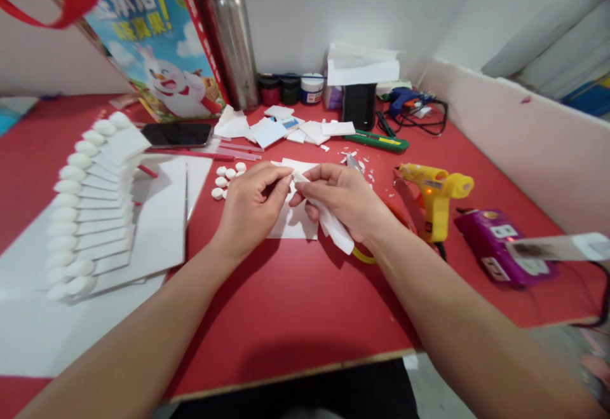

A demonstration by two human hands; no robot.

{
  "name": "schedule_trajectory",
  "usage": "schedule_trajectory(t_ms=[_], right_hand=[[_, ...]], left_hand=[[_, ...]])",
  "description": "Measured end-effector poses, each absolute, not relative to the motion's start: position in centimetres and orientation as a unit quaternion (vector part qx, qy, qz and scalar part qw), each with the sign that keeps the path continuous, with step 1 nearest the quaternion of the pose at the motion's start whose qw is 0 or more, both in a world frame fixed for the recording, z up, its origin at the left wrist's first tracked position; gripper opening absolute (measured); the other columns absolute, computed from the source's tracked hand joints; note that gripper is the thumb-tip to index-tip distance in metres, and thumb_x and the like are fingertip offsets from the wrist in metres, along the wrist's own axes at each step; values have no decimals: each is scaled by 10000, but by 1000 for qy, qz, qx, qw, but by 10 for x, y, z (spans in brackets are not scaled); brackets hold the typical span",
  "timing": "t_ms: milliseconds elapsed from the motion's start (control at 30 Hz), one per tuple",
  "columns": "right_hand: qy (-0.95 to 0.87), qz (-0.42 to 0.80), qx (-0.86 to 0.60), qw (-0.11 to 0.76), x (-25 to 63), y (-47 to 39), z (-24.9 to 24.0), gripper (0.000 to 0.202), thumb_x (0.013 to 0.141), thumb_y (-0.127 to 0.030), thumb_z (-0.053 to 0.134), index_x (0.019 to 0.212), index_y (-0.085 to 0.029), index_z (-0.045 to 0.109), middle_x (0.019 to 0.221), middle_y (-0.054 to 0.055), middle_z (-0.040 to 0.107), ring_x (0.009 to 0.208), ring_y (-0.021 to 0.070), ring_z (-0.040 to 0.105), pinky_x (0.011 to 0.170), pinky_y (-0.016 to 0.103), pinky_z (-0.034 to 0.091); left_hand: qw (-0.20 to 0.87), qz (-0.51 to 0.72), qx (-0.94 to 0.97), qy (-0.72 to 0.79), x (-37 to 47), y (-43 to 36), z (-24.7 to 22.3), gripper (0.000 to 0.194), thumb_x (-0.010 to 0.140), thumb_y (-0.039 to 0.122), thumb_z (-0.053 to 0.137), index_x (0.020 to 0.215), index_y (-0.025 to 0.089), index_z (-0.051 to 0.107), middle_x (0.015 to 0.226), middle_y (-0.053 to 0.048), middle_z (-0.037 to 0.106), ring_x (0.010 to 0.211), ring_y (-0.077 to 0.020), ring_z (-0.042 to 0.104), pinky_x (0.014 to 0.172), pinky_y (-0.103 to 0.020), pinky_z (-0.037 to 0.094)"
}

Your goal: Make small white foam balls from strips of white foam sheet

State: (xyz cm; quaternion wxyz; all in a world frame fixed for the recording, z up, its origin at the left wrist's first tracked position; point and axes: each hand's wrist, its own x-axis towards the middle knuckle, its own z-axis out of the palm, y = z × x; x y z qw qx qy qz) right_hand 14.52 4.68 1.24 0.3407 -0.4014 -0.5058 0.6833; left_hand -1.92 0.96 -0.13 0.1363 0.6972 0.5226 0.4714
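Observation:
My right hand (345,199) is closed around a white, crumpled strip that looks like tissue or paper (336,227), its loose end hanging toward me. My left hand (255,206) is closed in a pinch, thumb against forefinger, right by the strip's upper end. Whatever small thing lies between those fingertips is hidden. Beneath both hands is a white sheet (293,228) on the red table (267,317). Small white round pieces (220,182) lie just left of my left hand. Partly covered by my right wrist is a yellow ring-shaped thing (365,256).
White pieces with round ends (102,209) stand in a curved row at left. A yellow glue gun (433,199) and purple box (505,247) are at right. Behind are a green cutter (381,141), white scraps (269,131), a phone (177,134) and a steel flask (231,44).

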Motion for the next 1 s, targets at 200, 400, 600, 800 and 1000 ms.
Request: schedule_trajectory(t_ms=[200,400,600,800,1000], right_hand=[[-686,422,-462,371,145,41,8,154,860,-285,699,791,-194,596,664,16,698,475,102,580,465,220,405],[-456,731,-390,325,145,47,14,242,898,-408,673,864,-178,608,773,77,734,612,182,693,626,336,598],[-360,820,-350,275,152,54,16,226,954,-335,587,866,-147,674,761,69,714,540,118,545,525,248,517],[-406,798,-343,285,152,50,14,289,738,-382,845,738,-146,677,711,3,609,519,63,394,487,228,385],[-519,684,-386,338,148,48,14,294,738,-409,831,672,-150,707,599,-23,569,496,63,408,497,235,342]], left_hand=[[144,483,684,528,-15,10,-3,173,931,188,592,913,189,764,856,-42,753,759,-163,664,726,-283,528],[144,480,688,524,-23,11,-4,181,948,222,591,961,203,770,930,-48,768,862,-191,687,796,-317,539],[171,484,677,527,-24,11,-3,178,947,221,591,961,205,768,937,-47,769,852,-191,685,811,-333,547],[184,490,675,521,-23,11,-3,178,943,202,590,943,198,768,900,-43,753,829,-182,674,799,-325,536],[177,488,669,532,-22,11,-4,171,934,196,612,962,177,780,848,-39,739,778,-166,664,752,-299,525]])
